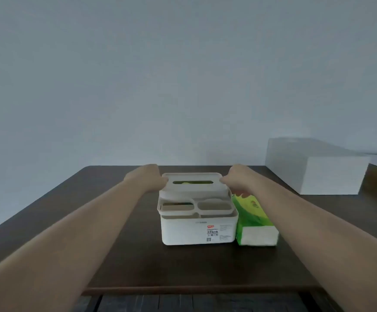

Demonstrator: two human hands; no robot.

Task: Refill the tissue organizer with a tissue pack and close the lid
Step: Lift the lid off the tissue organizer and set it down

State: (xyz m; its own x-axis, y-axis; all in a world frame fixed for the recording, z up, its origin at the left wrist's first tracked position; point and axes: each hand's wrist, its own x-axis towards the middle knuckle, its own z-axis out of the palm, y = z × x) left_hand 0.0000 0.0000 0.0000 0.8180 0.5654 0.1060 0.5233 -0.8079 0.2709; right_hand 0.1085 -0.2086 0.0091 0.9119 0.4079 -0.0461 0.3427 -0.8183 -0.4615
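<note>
Plastic organizer: the white tissue organizer (198,230) sits at the centre of the frame on the dark wooden table (120,255), label side toward the person, open cup compartments along its near top edge.
Lid: the slotted lid (193,183) rests over the rear section, seemingly a little raised at the front; something green shows through the slot, likely a pack already inside.
Left hand: the left hand (148,177) pinches the lid's left end, fingers closed on its edge.
Right hand: the right hand (235,177) grips the lid's right end likewise; a hold at both ends keeps the lid level over the opening.
Tissue pack: a green tissue pack (253,218) lies just right of the organizer, touching or nearly touching its wall, within easy reach.
Step, as I judge it: seating or lifting the lid; I cannot tell which.
Background: a white box (318,174) stands at the right edge, well apart.
</note>
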